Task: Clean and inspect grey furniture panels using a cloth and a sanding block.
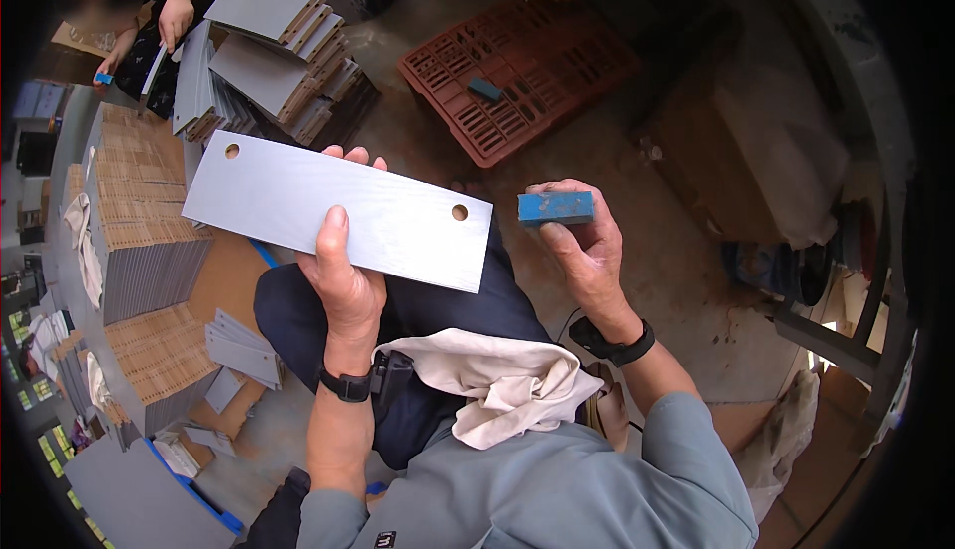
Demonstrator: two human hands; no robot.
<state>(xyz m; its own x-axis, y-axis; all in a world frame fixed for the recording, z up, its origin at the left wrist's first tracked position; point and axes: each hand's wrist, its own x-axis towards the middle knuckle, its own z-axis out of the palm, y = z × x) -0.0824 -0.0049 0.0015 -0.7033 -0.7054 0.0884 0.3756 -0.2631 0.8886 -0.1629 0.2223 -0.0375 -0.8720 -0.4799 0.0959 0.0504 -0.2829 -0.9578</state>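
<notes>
My left hand (343, 271) grips a long grey rectangular board (298, 201) by its lower edge, thumb on the front face. The board has a round hole near each end and is held flat toward me. My right hand (587, 246) pinches a small blue block (555, 208) at the fingertips, just right of the board and apart from it. A beige cloth (502, 380) lies across my lap.
Tall stacks of grey boards (139, 241) stand at my left, and a fanned pile (269, 62) lies ahead. A red plastic pallet (517, 62) with another blue block (485, 89) sits on the floor. Another person's hands (174, 17) work at the upper left.
</notes>
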